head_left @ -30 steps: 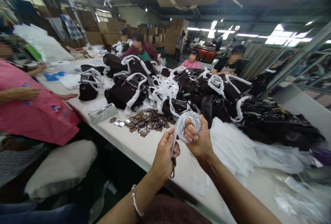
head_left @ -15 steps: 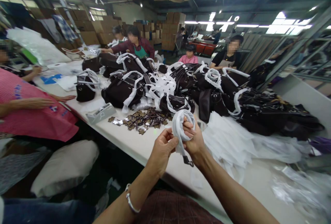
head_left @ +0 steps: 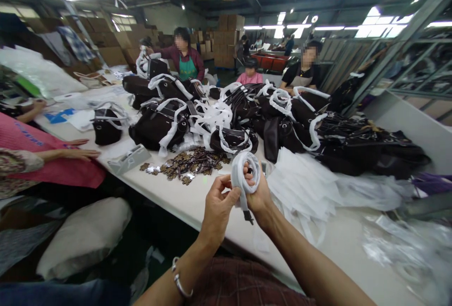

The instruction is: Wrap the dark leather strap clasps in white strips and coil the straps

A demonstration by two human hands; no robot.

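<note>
Workshop bench (head_left: 197, 202), near edge: right hand (head_left: 259, 195) grips white-wrapped strap coil (head_left: 243, 174), left hand (head_left: 217, 207) pinching its loose end taut; dark bags (head_left: 158, 124) heaped behind.

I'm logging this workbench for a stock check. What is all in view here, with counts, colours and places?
wrapped strap: one, white wrapping with a dark metal clip hanging below, coiled in both hands
handbags: many, dark brown or black with white-wrapped handles, heaped across the table
metal tags: a loose pile, bronze, before the bags
white sheets: a stack, right of the hands
table: one, white
cardboard boxes: many, brown, stacked at the back
co-workers: several, seated round the table
left hand: pinches the strap
right hand: inside the coil, grip closed
</note>
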